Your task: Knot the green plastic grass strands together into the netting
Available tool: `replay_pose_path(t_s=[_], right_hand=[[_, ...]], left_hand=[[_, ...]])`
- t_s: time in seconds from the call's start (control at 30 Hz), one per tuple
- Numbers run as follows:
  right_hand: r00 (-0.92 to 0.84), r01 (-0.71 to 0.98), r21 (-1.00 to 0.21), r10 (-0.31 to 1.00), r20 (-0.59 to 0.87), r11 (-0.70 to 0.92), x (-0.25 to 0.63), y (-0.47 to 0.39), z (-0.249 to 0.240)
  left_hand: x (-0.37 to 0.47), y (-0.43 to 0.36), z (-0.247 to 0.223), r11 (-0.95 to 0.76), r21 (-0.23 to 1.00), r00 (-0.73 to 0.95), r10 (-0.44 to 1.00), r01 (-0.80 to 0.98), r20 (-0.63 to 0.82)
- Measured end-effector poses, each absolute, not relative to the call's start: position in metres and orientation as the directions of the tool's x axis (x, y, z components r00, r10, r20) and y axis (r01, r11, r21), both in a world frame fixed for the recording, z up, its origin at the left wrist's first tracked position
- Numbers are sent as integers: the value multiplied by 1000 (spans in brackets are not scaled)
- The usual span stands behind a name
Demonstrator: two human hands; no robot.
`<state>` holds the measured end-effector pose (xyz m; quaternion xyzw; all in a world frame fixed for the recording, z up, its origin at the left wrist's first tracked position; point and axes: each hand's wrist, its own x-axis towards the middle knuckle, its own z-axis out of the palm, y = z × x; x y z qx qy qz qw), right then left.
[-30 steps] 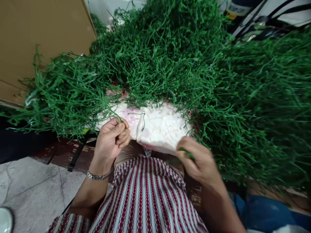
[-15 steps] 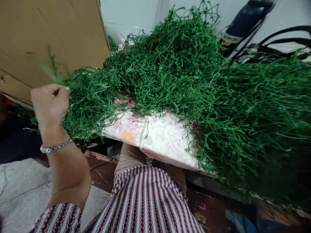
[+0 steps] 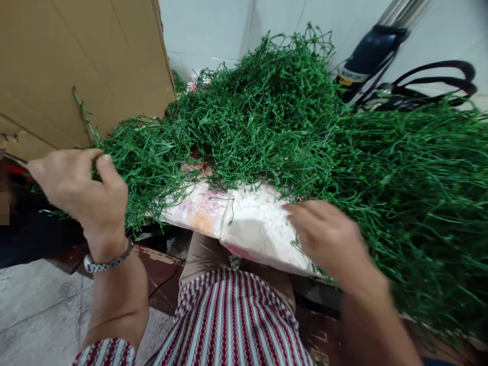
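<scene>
Thumb and forefinger closed, my left hand [image 3: 86, 188] grips a thin green stem [image 3: 86, 117] that rises in front of the cardboard. Beside that hand lies a loose heap of green stems [image 3: 145, 147] with fine, forked tips. My right hand [image 3: 328, 234] hovers over the front edge of a cream floral cloth [image 3: 259, 223], left of the larger spread of stems. Motion smears its bent fingers, so whether anything is between them does not show. A bigger mound of stems [image 3: 267, 101] rises at the back of the cloth-covered surface.
A tall cardboard panel [image 3: 114, 51] stands at the left. Against the white tiled wall [image 3: 206, 30] leans a dark cylinder [image 3: 373, 51] with a metal tube, black straps [image 3: 438, 71] beside it. More stems [image 3: 415, 193] cover the right side. Part of another person shows at the far left edge.
My right hand has come into view from the lower right, over the cloth. My left hand has moved slightly down and turned, the stem still in its fingers. The view has shifted slightly.
</scene>
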<state>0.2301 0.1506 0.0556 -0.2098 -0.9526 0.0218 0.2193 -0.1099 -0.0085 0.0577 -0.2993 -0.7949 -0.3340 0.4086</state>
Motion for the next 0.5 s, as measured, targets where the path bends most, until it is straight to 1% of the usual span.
replay_pose_path(t_s=[0.03, 0.07, 0.13, 0.17, 0.23, 0.3, 0.37, 0.4, 0.47, 0.5], right_hand=[[-882, 341, -101, 355, 311, 935, 210, 147, 47], [-921, 300, -85, 312, 232, 950, 190, 145, 37], [-955, 256, -73, 264, 135, 964, 157, 140, 17], [-965, 237, -72, 243, 95, 969, 145, 138, 10], [-975, 218, -63, 220, 37, 974, 134, 134, 4], [-981, 194, -59, 195, 15, 979, 139, 129, 11], [-983, 161, -67, 166, 77, 985, 160, 123, 29], [-975, 150, -69, 159, 154, 986, 175, 122, 42], [-902, 177, -45, 180, 393, 983, 213, 128, 69], [-835, 239, -7, 209, 509, 971, 235, 135, 81]], left_hand=[[-99, -5, 57, 558, 246, -458, 278, 792, 844], [-90, 0, 55, 493, 191, -416, 399, 849, 817], [-73, 11, 51, 325, 78, -268, 594, 943, 758], [-67, 16, 48, 262, 37, -207, 661, 964, 721], [-59, 24, 42, 205, -5, -150, 733, 979, 663], [-54, 28, 37, 193, 1, -149, 753, 981, 641], [-48, 32, 34, 156, 38, -144, 755, 987, 640], [-45, 35, 34, 127, 57, -134, 757, 990, 639], [-36, 42, 35, 77, 82, -111, 782, 994, 614], [-31, 48, 37, 66, 91, -107, 801, 994, 589]])
